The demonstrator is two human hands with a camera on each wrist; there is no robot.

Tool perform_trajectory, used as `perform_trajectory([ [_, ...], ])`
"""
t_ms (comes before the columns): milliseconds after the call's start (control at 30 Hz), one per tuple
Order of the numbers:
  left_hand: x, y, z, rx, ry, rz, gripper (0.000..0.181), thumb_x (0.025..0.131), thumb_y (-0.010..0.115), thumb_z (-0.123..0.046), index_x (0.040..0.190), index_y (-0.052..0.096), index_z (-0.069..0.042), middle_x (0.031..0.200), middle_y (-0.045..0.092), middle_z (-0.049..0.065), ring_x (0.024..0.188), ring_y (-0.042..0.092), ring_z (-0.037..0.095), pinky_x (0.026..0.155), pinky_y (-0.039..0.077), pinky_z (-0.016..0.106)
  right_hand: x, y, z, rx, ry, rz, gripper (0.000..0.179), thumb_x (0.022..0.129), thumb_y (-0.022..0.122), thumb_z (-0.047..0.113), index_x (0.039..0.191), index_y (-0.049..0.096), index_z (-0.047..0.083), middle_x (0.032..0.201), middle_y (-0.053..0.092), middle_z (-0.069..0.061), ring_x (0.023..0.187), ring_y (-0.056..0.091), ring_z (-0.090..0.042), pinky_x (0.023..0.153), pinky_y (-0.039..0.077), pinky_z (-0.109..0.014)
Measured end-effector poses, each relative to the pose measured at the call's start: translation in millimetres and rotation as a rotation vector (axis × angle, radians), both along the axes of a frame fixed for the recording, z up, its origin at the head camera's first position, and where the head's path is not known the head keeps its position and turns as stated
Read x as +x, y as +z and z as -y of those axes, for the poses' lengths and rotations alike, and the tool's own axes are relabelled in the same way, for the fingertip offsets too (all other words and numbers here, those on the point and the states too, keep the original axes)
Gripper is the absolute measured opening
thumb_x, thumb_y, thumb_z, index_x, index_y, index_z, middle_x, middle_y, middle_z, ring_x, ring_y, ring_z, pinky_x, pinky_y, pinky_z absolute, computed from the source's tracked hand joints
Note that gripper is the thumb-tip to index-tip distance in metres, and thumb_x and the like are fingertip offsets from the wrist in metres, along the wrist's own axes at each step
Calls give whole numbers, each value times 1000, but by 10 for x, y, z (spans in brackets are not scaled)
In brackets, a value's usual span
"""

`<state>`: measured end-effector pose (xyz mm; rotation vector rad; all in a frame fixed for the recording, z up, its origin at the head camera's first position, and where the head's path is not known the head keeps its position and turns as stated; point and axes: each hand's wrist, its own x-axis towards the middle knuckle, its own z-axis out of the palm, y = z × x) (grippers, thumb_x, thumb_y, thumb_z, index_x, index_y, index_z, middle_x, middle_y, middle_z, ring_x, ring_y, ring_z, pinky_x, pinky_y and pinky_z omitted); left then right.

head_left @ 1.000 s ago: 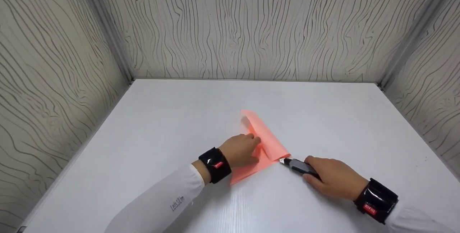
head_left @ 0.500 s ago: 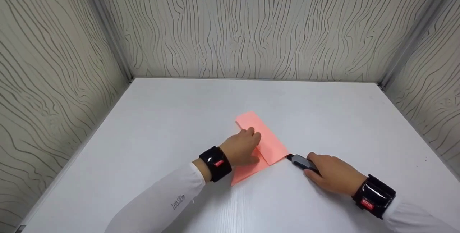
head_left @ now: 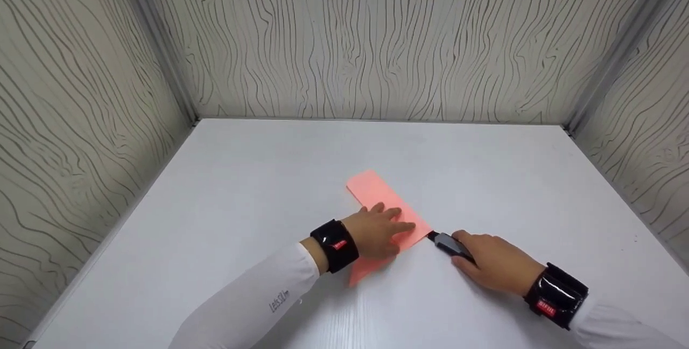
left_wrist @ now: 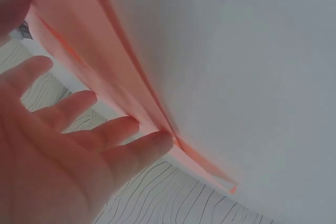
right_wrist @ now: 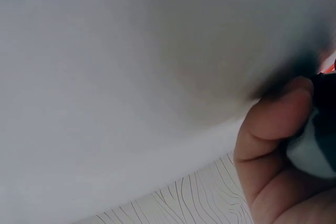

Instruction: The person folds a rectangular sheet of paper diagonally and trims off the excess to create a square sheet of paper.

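Note:
A folded sheet of coral-pink paper [head_left: 377,190] lies on the white table. My left hand [head_left: 377,230] rests on it with fingers spread and fairly straight; the left wrist view shows the fingertips [left_wrist: 157,140] touching the folded paper [left_wrist: 84,30]. In my right hand [head_left: 498,263] is a grey and black utility knife [head_left: 449,246], gripped by its handle. The knife's front end meets the paper's right corner, and its blade is hidden, seemingly within the fold. The right wrist view catches only the curled thumb [right_wrist: 283,114] and part of the handle [right_wrist: 310,153].
The white table [head_left: 258,176] is bounded by a wood-grain patterned back wall [head_left: 344,42] and side walls of the same pattern. Grey metal posts [head_left: 156,42] stand at the back corners. Black bands [head_left: 335,245] wrap both wrists.
The paper's upper flap has gone from raised and curling to folded flat. My left hand has shifted right and spread its fingers over it. The knife's tip has moved into the paper's corner.

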<state>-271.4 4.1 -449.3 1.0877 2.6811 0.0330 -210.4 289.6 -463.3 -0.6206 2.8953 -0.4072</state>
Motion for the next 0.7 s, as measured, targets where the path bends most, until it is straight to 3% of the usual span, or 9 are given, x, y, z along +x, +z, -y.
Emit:
perform_trajectory([
  [133,20,3,-3,-23,-14,-43,57,110,56,-35,166,45,-37,171,44,3,156,43,33,127,40,55,18,-7,-1,9,-2,-25,46,106,70,31,139,62,0,114,75,-8,100,71,-20,90,59,-53],
  [433,19,-3,-18,-22,-18,-52,50,110,56,-41,159,53,-33,165,50,3,144,51,32,121,46,54,41,14,-13,38,-43,-35,45,106,69,30,139,62,1,111,73,-5,91,64,-15,86,58,-49],
  [600,30,-25,-22,-38,-39,-108,54,111,55,-41,164,46,-36,159,53,5,136,53,31,114,50,50,37,19,-42,59,-46,-57,48,106,68,34,143,62,3,102,69,-4,79,56,-15,74,52,-42],
  [700,43,-31,-15,-68,-61,-130,58,113,51,-40,169,37,-41,163,49,7,140,51,34,117,49,51,31,3,-72,72,-54,-65,49,106,68,34,145,62,4,97,65,-4,74,52,-16,68,46,-38],
])
